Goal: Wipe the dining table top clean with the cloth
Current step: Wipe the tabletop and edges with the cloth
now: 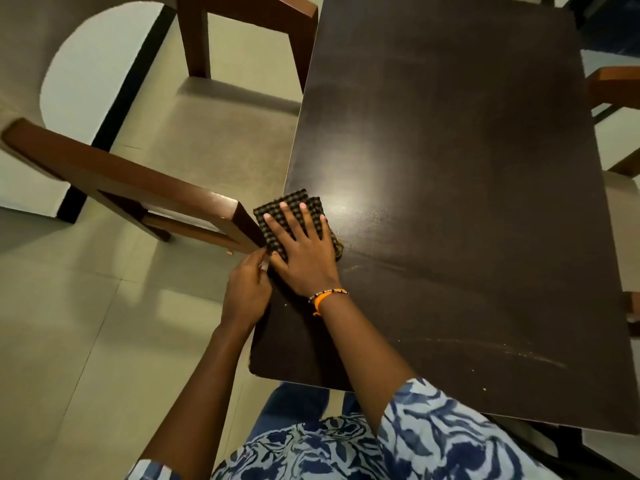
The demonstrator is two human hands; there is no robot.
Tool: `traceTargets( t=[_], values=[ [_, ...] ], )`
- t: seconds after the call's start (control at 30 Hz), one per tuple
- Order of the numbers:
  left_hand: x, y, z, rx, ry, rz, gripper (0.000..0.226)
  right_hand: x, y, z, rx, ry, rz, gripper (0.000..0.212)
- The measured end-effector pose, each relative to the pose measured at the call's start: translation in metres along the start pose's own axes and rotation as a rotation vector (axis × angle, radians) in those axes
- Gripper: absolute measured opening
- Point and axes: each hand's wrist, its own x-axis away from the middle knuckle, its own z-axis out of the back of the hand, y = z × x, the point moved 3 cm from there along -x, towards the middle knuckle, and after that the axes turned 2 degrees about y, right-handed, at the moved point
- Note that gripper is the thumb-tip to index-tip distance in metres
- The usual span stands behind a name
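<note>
A dark brown dining table top [450, 202] fills the right of the view, with pale dust streaks near its front edge. A folded dark checked cloth [294, 206] lies at the table's left edge. My right hand [301, 247] lies flat on the cloth with fingers spread, pressing it down. My left hand [247, 289] is cupped just off the table's left edge, beside the cloth, fingers curled; whether it holds anything I cannot tell.
A brown wooden chair [138, 188] with a beige seat stands close against the table's left edge, its backrest corner near the cloth. Another chair [613, 88] shows at the right side. Beige floor tiles lie to the left.
</note>
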Motion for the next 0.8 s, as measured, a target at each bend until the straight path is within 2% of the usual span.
traceTargets(
  t=[0.07,0.17,0.3,0.4,0.53,0.6,0.8],
  values=[
    [-0.003,0.002,-0.002,-0.015,-0.017,-0.001,0.036,0.014,0.027,0.006,0.008,0.027,-0.044,0.065],
    [-0.008,0.005,-0.005,-0.018,-0.022,0.046,0.039,0.039,0.082,0.020,0.054,0.066,-0.216,0.067],
    [-0.014,0.006,-0.003,0.038,0.017,0.091,0.032,0.083,0.165,0.046,0.107,0.103,-0.467,0.068],
    [-0.017,0.002,0.000,0.065,0.009,0.080,0.029,0.108,0.193,0.055,0.104,0.130,-0.628,0.066],
    [-0.021,-0.002,0.002,0.110,0.009,0.095,0.026,0.104,0.168,0.047,0.073,0.189,-0.757,0.063],
    [-0.021,-0.003,0.002,0.143,-0.001,0.100,0.026,0.092,0.141,0.038,0.069,0.187,-0.763,0.064],
    [-0.019,-0.014,0.005,0.188,-0.126,0.094,0.037,0.017,0.029,0.011,0.030,0.085,-0.464,0.067]
  ],
)
